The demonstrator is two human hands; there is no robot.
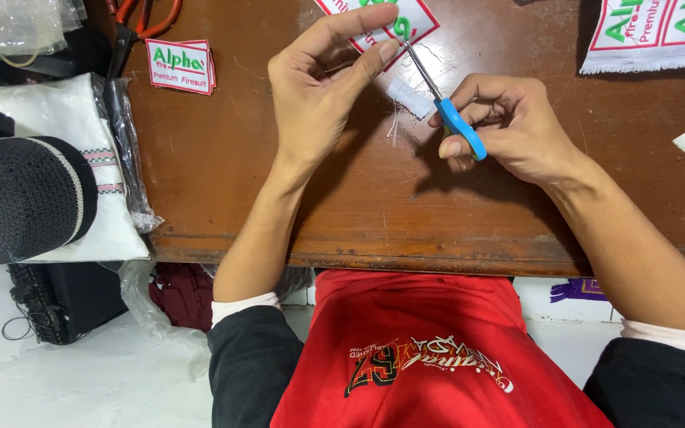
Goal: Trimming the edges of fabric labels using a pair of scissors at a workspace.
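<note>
My left hand [323,87] pinches a white woven label [406,20] with a red border and green lettering, held above the brown wooden table [223,182]. My right hand [509,127] grips small blue-handled thread snips [457,127]. Their metal blades point up and left to the label's lower edge, right by my left thumb. A small white fabric scrap [410,97] with loose threads lies on the table under the snips.
A small stack of cut labels [180,66] lies at upper left, beside orange-handled scissors [140,20]. A strip of uncut labels [652,36] lies at upper right. At the left, a black knit cap [21,198] rests on bagged white cloth [81,127].
</note>
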